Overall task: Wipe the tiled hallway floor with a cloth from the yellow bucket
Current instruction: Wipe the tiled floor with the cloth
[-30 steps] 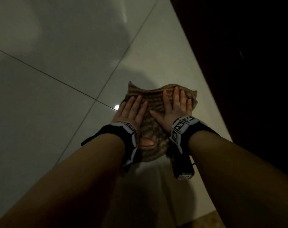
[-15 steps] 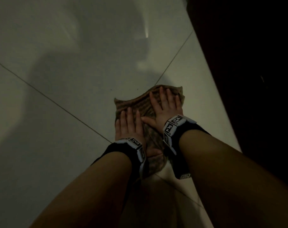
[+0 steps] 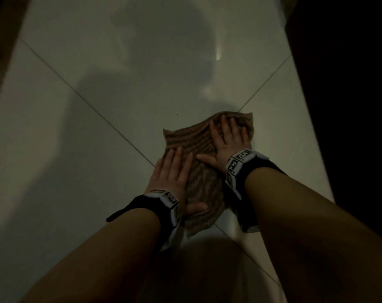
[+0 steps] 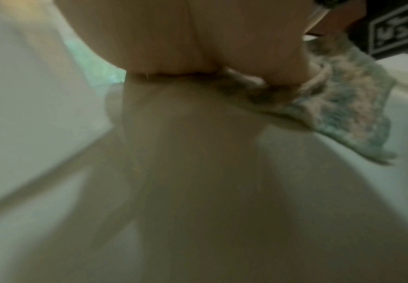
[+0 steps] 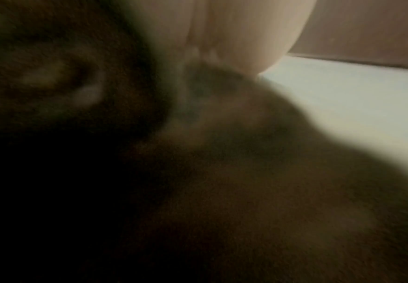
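Observation:
A brownish ribbed cloth [image 3: 192,141] lies flat on the pale tiled floor [image 3: 98,171], in the middle of the head view. My left hand [image 3: 172,173] presses flat on the cloth's near left part, fingers straight, thumb out to the right. My right hand [image 3: 228,138] presses flat on its far right part, fingers spread. In the left wrist view the cloth [image 4: 343,107] shows blurred beside my left hand [image 4: 198,38]. The right wrist view is dark and blurred, with the cloth [image 5: 222,114] under my right hand [image 5: 234,34]. No yellow bucket is in view.
A dark wall or door [image 3: 349,106] runs along the right side, close to the cloth. A brown edge [image 3: 0,51] borders the floor at far left. Grout lines [image 3: 87,101] cross the glossy tiles. Open floor stretches ahead and to the left.
Both hands have pushed the cloth along the floor, leftward from the dark right wall. The left hand now sits nearer me than the right, and the cloth has bunched narrower.

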Demonstrator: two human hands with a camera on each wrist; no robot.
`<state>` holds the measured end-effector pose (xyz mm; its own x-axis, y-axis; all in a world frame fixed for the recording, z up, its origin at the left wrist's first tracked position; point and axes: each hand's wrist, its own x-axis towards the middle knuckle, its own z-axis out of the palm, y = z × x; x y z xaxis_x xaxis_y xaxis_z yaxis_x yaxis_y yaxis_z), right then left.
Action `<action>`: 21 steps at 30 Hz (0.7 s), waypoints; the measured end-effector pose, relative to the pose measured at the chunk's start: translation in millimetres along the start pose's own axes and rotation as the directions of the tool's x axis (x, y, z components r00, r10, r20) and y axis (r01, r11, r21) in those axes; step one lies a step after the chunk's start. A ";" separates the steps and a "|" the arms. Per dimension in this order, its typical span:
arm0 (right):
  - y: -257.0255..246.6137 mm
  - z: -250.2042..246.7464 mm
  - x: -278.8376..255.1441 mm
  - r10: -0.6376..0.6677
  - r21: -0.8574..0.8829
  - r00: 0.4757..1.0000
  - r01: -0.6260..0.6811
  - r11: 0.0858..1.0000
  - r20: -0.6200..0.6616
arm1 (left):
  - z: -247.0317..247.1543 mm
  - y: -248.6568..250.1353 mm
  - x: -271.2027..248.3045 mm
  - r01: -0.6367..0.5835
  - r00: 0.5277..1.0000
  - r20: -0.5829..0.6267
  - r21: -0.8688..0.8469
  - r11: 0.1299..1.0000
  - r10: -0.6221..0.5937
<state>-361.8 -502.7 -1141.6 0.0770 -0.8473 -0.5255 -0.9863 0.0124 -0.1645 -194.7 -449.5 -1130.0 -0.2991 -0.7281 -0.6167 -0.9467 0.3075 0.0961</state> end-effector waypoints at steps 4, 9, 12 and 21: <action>-15.3 -4.9 9.7 0.009 0.001 1.000 -0.009 1.000 -0.001 | 7.5 -71.6 -40.9 0.312 0.947 0.085 -0.023 0.950 -0.309; -31.3 -16.7 30.8 0.042 -0.069 0.998 -0.045 0.997 -0.040 | 20.8 -126.9 -75.5 0.403 0.890 0.229 0.008 0.915 -0.394; -56.5 -24.9 43.8 0.013 -0.118 1.000 -0.017 0.993 -0.028 | 22.2 -131.0 -72.9 0.368 0.900 0.260 -0.015 0.930 -0.351; -177.6 -9.1 63.4 -0.267 -0.233 0.961 0.275 0.933 0.067 | 33.7 -146.3 -71.2 0.272 0.938 0.248 -0.097 0.957 -0.241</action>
<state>-183.0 -563.4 -1138.1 0.3468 -0.7822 -0.5175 -0.9328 -0.3451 -0.1035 -30.9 -422.0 -1126.4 -0.0223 -0.6052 -0.7958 -0.9993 0.0372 -0.0003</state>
